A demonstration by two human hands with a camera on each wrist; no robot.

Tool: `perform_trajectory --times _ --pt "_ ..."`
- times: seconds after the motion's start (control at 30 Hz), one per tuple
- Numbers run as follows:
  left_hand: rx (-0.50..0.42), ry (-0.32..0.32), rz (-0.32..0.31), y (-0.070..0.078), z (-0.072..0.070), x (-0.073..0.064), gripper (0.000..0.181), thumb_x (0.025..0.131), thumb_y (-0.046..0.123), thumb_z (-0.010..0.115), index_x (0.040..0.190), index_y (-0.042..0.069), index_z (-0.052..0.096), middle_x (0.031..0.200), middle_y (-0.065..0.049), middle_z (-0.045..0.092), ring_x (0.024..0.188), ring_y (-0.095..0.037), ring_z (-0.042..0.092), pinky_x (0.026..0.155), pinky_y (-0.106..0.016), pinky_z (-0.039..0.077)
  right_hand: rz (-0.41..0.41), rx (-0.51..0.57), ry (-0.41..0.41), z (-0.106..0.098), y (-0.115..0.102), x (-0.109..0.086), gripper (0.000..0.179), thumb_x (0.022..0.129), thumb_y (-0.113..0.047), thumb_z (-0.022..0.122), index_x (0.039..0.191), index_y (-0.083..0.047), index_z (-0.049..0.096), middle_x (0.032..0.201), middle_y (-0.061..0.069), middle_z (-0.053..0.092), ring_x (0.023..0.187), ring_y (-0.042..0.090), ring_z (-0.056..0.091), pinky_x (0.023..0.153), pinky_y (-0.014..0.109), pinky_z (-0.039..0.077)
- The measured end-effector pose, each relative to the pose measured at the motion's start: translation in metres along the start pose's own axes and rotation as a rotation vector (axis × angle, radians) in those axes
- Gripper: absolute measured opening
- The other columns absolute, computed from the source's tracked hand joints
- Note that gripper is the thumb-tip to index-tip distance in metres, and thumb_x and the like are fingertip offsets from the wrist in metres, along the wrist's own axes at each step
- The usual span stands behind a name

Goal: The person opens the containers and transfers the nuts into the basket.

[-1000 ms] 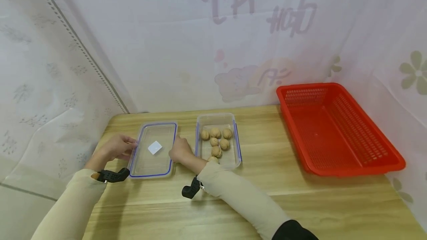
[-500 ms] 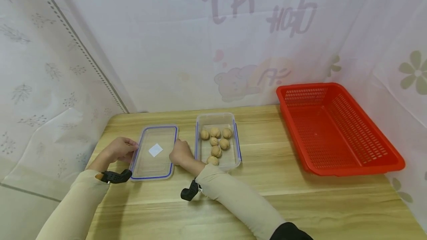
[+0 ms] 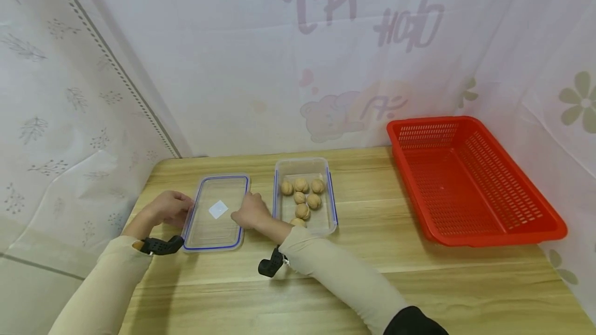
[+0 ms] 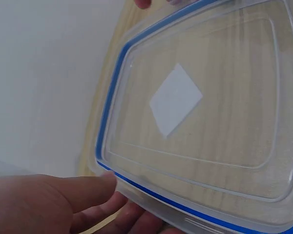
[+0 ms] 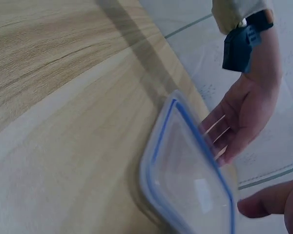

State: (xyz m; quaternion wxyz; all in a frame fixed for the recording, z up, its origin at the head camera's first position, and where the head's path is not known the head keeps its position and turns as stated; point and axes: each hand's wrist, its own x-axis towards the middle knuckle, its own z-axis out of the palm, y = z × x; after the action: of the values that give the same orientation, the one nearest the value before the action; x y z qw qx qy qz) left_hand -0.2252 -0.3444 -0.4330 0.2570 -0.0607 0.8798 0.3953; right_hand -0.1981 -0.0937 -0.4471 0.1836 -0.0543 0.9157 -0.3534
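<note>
Gripping the lid (image 3: 214,229) at its left side, the left hand (image 3: 164,209) sets its thumb on the upper rim and its fingers beneath. The right hand (image 3: 253,212) is positioned at the opposite long side, with its fingers bent; whether it grasps the rim cannot be told. The lid is clear and rectangular, bordered by a blue line, and carries a white label (image 3: 218,209) near its centre. It is located towards the left edge of the table (image 3: 223,293); whether it touches the surface cannot be told.

A clear box (image 3: 321,229) with blue side strips stands just right of the lid, near the back edge. Seven walnuts (image 3: 314,201) are visible inside; the nearest is partly hidden by the right sleeve (image 3: 344,278). A red basket (image 3: 479,190) occupies the back right corner, well apart from the lid. A printed cloth (image 3: 233,76) hangs behind the back edge.
</note>
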Motion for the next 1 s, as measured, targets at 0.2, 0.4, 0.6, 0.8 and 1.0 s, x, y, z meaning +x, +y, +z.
perform_trajectory --times 0.2,0.4,0.6,0.8,1.0 --pt "0.036 0.014 0.052 0.009 -0.01 -0.006 0.044 0.107 0.014 0.044 0.131 -0.023 0.044 0.115 -0.035 0.061 0.1 -0.037 0.068 0.083 -0.046 0.063 -0.175 0.022 -0.087 -0.025 -0.001 -0.009 0.066 0.096 -0.022 0.065 0.154 -0.003 0.04 0.153 0.018 0.043 0.137 0.027 0.047 0.106 0.034 0.049" --pt "0.023 0.005 0.103 0.021 -0.015 -0.012 0.051 0.11 0.018 0.041 0.138 -0.024 0.034 0.125 -0.042 0.053 0.11 -0.046 0.062 0.086 -0.047 0.062 -0.43 -0.015 -0.05 -0.051 0.01 -0.011 0.059 0.1 -0.019 0.061 0.153 -0.004 0.042 0.143 0.015 0.054 0.126 0.025 0.056 0.094 0.028 0.053" --pt "-0.001 -0.013 0.153 0.039 -0.011 -0.014 0.052 0.11 0.021 0.044 0.141 -0.02 0.036 0.133 -0.041 0.048 0.115 -0.046 0.059 0.089 -0.045 0.061 -0.482 -0.001 -0.058 -0.079 0.021 -0.016 0.059 0.102 -0.02 0.061 0.155 -0.008 0.039 0.149 0.011 0.051 0.129 0.025 0.055 0.096 0.03 0.054" --pt "-0.012 -0.058 0.215 0.06 -0.001 -0.019 0.053 0.11 0.022 0.046 0.143 -0.018 0.036 0.134 -0.037 0.05 0.117 -0.046 0.058 0.092 -0.047 0.06 -0.494 0.017 -0.023 -0.102 0.031 -0.016 0.056 0.101 -0.016 0.063 0.152 -0.005 0.043 0.144 0.014 0.054 0.126 0.028 0.056 0.098 0.036 0.054" --pt "-0.042 -0.1 0.246 0.079 0.014 -0.02 0.051 0.11 0.022 0.046 0.145 -0.014 0.037 0.14 -0.036 0.047 0.123 -0.047 0.054 0.093 -0.047 0.059 -0.464 0.051 0.009 -0.117 0.045 -0.008 0.052 0.1 -0.014 0.064 0.148 -0.003 0.047 0.137 0.016 0.057 0.12 0.026 0.058 0.098 0.036 0.054"
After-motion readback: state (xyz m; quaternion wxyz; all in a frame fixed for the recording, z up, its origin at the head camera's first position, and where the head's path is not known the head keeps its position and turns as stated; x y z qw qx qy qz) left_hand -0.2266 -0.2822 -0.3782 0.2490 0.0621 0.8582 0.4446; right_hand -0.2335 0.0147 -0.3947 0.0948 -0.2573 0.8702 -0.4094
